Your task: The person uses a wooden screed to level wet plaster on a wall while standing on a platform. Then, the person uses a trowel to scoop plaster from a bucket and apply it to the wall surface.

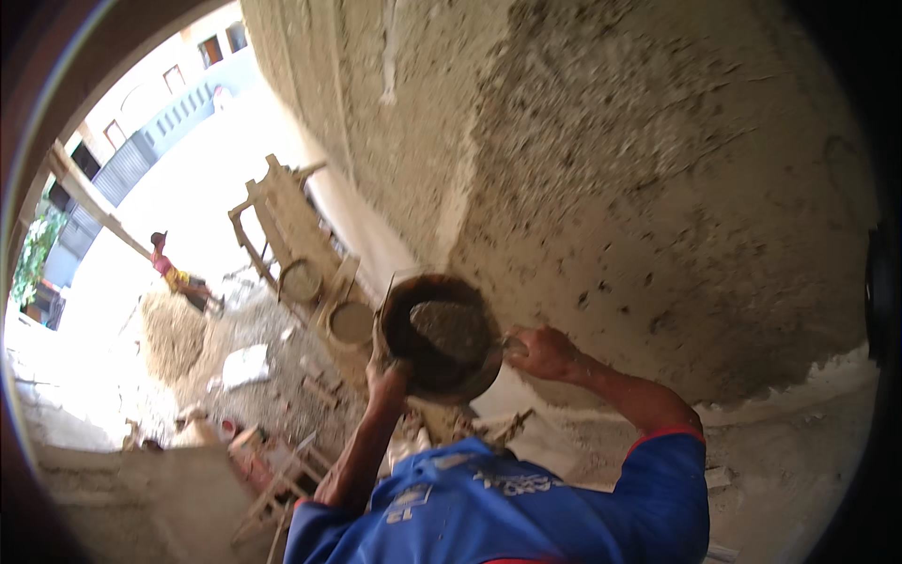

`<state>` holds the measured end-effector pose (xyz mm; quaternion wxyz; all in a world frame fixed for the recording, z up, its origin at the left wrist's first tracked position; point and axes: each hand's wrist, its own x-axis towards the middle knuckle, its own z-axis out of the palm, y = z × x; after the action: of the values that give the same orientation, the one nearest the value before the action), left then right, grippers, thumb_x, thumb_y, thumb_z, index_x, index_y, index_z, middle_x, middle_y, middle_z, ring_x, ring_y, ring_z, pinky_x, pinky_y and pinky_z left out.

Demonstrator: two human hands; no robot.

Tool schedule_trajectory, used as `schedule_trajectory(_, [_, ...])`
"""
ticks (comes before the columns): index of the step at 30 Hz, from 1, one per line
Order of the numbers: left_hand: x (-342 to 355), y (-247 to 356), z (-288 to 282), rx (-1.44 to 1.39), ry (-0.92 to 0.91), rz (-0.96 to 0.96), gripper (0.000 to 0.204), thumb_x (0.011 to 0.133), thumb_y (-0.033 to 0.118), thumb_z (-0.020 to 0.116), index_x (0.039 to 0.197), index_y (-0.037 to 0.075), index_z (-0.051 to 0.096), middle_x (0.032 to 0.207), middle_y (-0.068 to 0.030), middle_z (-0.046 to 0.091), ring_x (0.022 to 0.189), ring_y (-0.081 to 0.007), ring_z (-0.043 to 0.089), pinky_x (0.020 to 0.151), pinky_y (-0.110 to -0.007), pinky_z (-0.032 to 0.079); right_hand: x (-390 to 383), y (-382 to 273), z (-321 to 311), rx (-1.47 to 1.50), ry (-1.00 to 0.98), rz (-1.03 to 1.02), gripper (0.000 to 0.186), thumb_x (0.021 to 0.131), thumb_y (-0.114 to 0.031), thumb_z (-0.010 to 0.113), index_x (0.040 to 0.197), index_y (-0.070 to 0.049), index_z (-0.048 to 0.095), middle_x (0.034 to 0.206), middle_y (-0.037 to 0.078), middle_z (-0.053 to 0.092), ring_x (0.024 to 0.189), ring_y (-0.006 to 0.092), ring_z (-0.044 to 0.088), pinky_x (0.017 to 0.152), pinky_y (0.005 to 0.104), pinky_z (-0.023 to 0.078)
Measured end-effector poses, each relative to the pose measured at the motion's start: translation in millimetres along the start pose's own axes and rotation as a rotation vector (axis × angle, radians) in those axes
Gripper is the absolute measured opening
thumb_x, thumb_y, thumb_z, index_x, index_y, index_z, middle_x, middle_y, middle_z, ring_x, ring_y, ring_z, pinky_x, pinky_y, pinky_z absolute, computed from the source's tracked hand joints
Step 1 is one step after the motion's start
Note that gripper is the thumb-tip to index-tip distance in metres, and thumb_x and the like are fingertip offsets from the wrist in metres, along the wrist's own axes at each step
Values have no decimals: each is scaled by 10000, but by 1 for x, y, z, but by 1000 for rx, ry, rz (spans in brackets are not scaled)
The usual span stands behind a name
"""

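A dark round bucket [482, 377] is held up in front of my chest, tilted so that its inside faces me. Grey wet mortar [449, 327] shows within it. My left hand [387, 371] is closed on the bucket's left rim, thumb toward the inside. At the opposite rim my right hand [545, 353] is closed around the handle of what looks like a trowel [513, 346]; its blade is hard to tell apart from the mortar. Just beyond my right hand stands the wall [601, 254], with rough, damp plaster on it.
Left of the bucket, a plank scaffold [305, 230] carries two round mortar containers, one a bucket [351, 322]. Farther below, a person [169, 268] sits near a sand pile [172, 336]. A white sack [245, 367] and wooden pieces [282, 484] lie on the lower ground.
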<state>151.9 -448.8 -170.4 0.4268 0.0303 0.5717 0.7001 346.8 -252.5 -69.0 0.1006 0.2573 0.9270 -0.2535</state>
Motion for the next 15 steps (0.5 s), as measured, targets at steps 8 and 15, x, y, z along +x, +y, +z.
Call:
schedule_trajectory(8, [6, -14, -25, -8, 151, 42, 479, 691, -18, 543, 1168, 20, 533, 983, -65, 602, 801, -185, 574, 688, -311, 481, -15, -107, -188, 16, 183, -179, 434, 746, -212, 712, 1056, -66, 446, 860, 111, 577, 748, 223, 606, 667, 342, 493])
schedule_trajectory(15, [11, -33, -65, -43, 276, 76, 460, 697, 5, 582, 1154, 11, 534, 998, -74, 598, 837, -192, 577, 712, -299, 479, -44, -171, -284, 246, 257, -452, 410, 780, -213, 703, 1086, 12, 550, 797, 91, 589, 664, 132, 583, 502, 268, 478])
